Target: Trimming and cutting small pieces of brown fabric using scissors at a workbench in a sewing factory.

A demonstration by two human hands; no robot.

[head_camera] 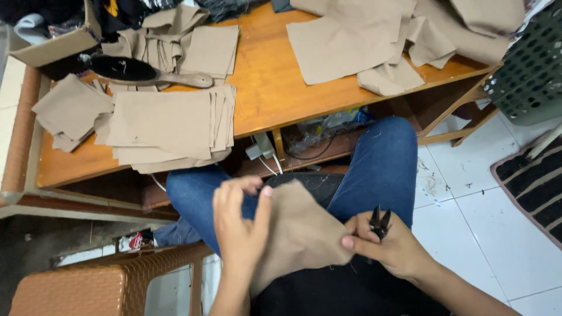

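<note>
Over the lap, the left hand [239, 225] pinched the tan fabric piece [298, 234]; the right hand [389, 243] gripped its corner (black snips [379, 222] tucked in, seemingly shut). Keeping it taut would help.

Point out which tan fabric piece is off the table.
The fabric piece over the lap, pinched by the left hand and right hand. All other tan pieces lie in stacks on the wooden table.
</note>
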